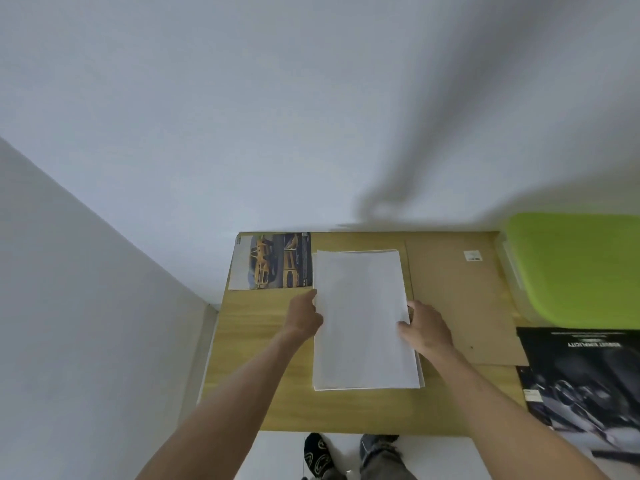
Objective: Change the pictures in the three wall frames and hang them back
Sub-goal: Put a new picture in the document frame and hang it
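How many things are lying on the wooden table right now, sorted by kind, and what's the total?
Printed pictures: 2, the yellow car picture and the dark poster
White sheet stacks: 1, the white stack, held at its edges by the left hand and the right hand
Cardboard backings: 1, the brown cardboard sheet
Green-lidded boxes: 1, the green-lidded box
Total: 5

Table (263, 375) – pale wood-grain top, smooth, low sheen. Sheets (363, 320) at centre: white paper, matt, stacked. Print (272, 261) upper left of table: glossy paper, yellow car photo. Board (460, 306) right of sheets – brown cardboard, matt, small white sticker. Lid (575, 268) far right: lime-green plastic, smooth. Poster (581, 372) lower right: dark glossy paper. Wall (242, 98) – white paint, matt, smooth.
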Demonstrator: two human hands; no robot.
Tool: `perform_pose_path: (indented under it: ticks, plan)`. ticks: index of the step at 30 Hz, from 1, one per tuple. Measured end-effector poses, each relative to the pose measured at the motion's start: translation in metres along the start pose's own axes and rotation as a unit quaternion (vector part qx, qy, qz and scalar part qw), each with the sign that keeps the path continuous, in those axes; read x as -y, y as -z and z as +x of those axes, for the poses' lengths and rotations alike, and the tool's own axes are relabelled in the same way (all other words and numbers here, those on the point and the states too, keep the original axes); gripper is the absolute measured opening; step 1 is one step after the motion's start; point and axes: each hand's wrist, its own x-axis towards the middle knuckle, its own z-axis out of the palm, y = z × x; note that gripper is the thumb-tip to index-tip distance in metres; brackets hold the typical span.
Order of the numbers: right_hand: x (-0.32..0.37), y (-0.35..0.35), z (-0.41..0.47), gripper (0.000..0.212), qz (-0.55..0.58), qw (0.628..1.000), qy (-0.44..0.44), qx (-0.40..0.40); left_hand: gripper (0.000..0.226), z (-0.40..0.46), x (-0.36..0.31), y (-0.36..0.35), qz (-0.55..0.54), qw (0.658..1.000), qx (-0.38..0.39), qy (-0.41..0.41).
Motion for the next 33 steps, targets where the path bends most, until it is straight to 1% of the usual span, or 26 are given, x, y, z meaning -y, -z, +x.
perform_pose_path:
  ticks: [3,4,6,8,10,12,15,18,22,24,26,28,30,32,33]
  plan:
    - [-0.001,-0.001,0.004,0.048,-0.063,0.998,0.017,-0.013,0.067,0.001,0.002,-0.003,0.105,0.994,-0.005,-0.023]
    - [-0.002,-0.002,0.007,0.05,-0.069,0.997,0.024,-0.014,0.067,0.001,0.002,-0.004,0.139,0.99,-0.005,-0.028]
    - [-0.002,-0.003,0.01,0.056,-0.072,0.996,0.042,-0.003,0.067,0.001,0.001,-0.006,0.169,0.985,0.001,-0.029]
    - [-0.002,-0.004,0.013,0.055,-0.076,0.995,0.058,0.005,0.059,0.002,0.0,-0.005,0.182,0.983,0.008,-0.027]
    - [0.0,-0.004,0.016,0.049,-0.084,0.994,0.071,0.0,0.049,0.003,0.001,-0.004,0.196,0.98,0.012,-0.027]
    - [0.0,-0.004,0.021,0.043,-0.093,0.992,0.08,-0.005,0.045,0.005,0.002,-0.005,0.202,0.979,0.014,-0.033]
    - [0.001,-0.003,0.025,0.043,-0.098,0.992,0.08,0.0,0.037,0.008,0.004,-0.007,0.197,0.979,0.004,-0.048]
    - [0.003,-0.003,0.029,0.041,-0.103,0.992,0.077,0.003,0.035,0.012,0.006,-0.008,0.177,0.983,-0.015,-0.05]
    - [0.004,-0.004,0.03,0.045,-0.115,0.991,0.073,-0.014,0.041,0.016,0.003,-0.007,0.195,0.976,-0.041,-0.086]
    - [0.007,-0.003,0.032,0.053,-0.122,0.988,0.088,-0.033,0.046,0.021,-0.001,-0.007,0.228,0.963,-0.066,-0.124]
    - [0.01,-0.001,0.039,0.061,-0.146,0.981,0.119,-0.041,0.06,0.028,-0.005,-0.007,0.274,0.945,-0.073,-0.165]
    - [0.013,0.0,0.049,0.066,-0.192,0.968,0.16,-0.02,0.075,0.036,-0.01,-0.007,0.315,0.93,-0.035,-0.184]
    - [0.014,0.001,0.058,0.067,-0.238,0.952,0.193,0.012,0.084,0.043,-0.012,-0.01,0.341,0.924,0.017,-0.17]
    - [0.014,0.0,0.064,0.067,-0.264,0.942,0.202,0.045,0.087,0.048,-0.012,-0.013,0.361,0.919,0.053,-0.148]
    - [0.014,-0.001,0.066,0.067,-0.268,0.941,0.2,0.055,0.087,0.05,-0.013,-0.014,0.37,0.916,0.054,-0.144]
